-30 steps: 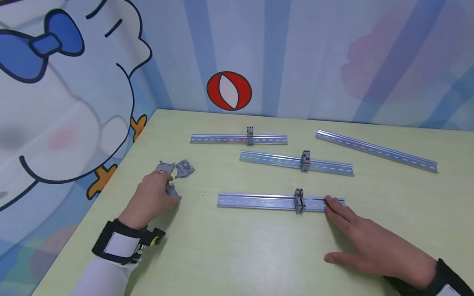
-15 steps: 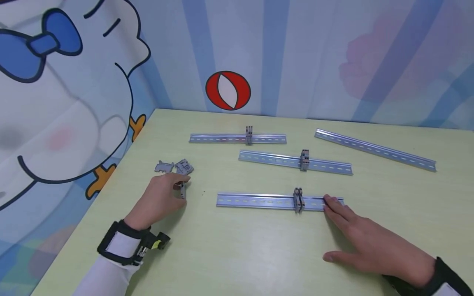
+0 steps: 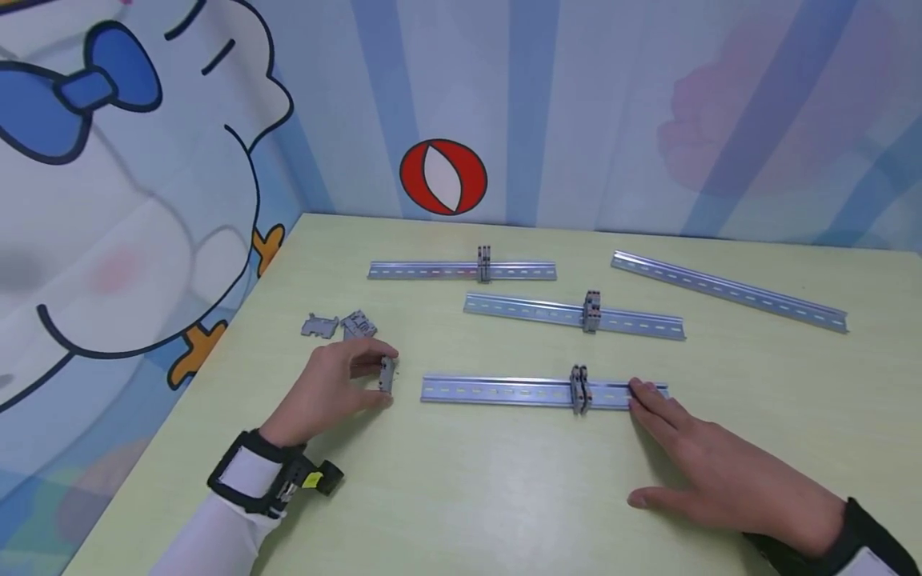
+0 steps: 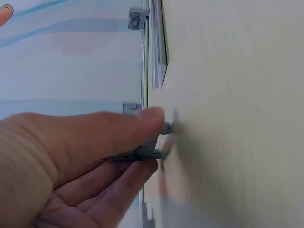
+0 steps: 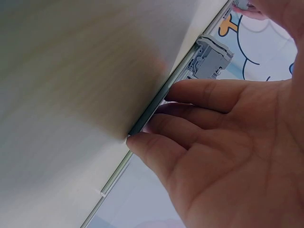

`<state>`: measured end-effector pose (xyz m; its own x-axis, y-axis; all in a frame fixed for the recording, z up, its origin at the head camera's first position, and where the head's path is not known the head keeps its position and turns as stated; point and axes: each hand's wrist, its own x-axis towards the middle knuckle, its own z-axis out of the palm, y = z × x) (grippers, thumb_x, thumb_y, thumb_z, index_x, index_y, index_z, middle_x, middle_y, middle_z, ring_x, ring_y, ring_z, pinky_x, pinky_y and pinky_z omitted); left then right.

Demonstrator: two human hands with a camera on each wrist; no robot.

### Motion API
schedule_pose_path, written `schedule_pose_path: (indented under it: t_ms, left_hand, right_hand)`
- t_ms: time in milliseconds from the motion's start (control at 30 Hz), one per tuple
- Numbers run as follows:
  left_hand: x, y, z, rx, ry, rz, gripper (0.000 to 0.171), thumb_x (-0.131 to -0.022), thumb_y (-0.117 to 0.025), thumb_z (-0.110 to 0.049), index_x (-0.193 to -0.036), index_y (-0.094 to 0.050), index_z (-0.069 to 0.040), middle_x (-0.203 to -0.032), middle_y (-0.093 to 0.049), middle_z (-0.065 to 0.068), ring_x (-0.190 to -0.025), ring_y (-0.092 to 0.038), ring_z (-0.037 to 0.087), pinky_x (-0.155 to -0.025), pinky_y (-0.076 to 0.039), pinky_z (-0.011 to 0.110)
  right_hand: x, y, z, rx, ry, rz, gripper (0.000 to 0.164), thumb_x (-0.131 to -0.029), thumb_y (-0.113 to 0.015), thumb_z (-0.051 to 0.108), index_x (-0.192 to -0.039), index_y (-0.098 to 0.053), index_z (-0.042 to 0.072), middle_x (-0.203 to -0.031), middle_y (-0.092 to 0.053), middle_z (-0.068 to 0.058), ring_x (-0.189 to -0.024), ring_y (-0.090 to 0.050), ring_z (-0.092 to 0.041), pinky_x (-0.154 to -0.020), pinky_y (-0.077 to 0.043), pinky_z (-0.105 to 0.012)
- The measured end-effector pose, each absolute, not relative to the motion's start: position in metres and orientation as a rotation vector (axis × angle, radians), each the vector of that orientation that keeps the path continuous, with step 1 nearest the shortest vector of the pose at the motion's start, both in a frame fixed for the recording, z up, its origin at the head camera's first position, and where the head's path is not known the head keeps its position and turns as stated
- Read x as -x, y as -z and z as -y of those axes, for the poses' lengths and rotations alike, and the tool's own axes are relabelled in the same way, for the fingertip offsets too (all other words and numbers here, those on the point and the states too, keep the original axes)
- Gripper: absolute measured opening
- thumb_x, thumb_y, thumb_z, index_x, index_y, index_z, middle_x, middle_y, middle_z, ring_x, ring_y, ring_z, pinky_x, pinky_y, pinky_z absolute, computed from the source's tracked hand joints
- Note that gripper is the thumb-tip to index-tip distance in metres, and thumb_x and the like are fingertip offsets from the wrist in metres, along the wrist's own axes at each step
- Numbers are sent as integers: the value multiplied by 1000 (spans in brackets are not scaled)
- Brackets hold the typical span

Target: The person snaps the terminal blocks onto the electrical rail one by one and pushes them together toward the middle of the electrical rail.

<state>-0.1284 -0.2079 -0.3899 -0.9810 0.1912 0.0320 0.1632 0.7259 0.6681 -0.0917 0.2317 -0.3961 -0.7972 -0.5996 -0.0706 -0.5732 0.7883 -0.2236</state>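
Some flat grey plastic pieces are lying loose on the pale yellow tabletop, just beyond the person's left hand. That one's pinching a small grey plastic block between thumb and fingers, near the left end of the closest silver slotted metal rail. Meanwhile the right hand is touching the rail's right end, fingers pretty much straight, not gripping.
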Motion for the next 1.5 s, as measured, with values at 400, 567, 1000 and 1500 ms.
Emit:
schedule_pose_path:
  t_ms: [400, 567, 1000, 1500]
  left_hand:
    - [128, 384, 174, -420, -1315, -2718, 57, -69, -85, 3, -121, -67, -8, -121, -64, 5, -110, -65, 17, -89, -52, 27]
    - [131, 383, 165, -414, -1154, -2792, 55, -66, -88, 0, -117, -69, -11, -114, -66, -1, -105, -66, 13, -90, -53, 31]
    - [142, 371, 160, -454, -932, -2868, 51, -58, -93, -8, -105, -73, -10, -98, -73, -2, -87, -69, 9, -77, -55, 30]
    - [150, 364, 154, -400, -834, -2854, 50, -54, -95, -8, -100, -75, -9, -89, -72, -2, -77, -66, 6, -73, -54, 25]
  right_hand:
    - [92, 396, -233, 927, 317, -2830, 104, -80, -51, 78, -149, -35, 1, -160, -21, -15, -136, -41, -38, -98, -46, -49]
    - [92, 397, -233, 942, 301, -2837, 104, -80, -51, 77, -148, -36, 0, -159, -22, -16, -135, -42, -38, -97, -46, -48]
    - [92, 397, -232, 971, 287, -2859, 104, -81, -53, 76, -148, -35, -1, -158, -24, -17, -136, -41, -37, -99, -46, -47]
    - [92, 398, -233, 969, 314, -2855, 104, -81, -53, 75, -148, -35, -2, -158, -25, -17, -137, -39, -39, -101, -44, -48]
